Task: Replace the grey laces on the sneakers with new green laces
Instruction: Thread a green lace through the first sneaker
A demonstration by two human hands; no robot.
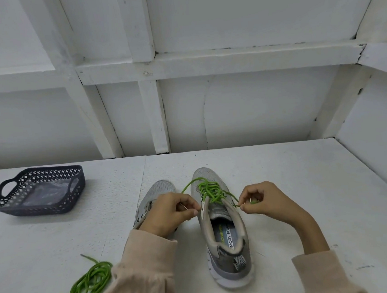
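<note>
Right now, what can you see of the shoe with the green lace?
The sneaker is grey mesh with a pale sole and a printed insole, standing upright on the white table, toe pointing away. A green lace crisscrosses loosely through its eyelets. The left hand and right hand each pinch one side of that lace beside the tongue. A second grey sneaker sits on its left.

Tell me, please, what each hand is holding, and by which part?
Both hold the lace threaded through the sneaker: the left hand pinches one free end, the right hand the other, near its tip.
</note>
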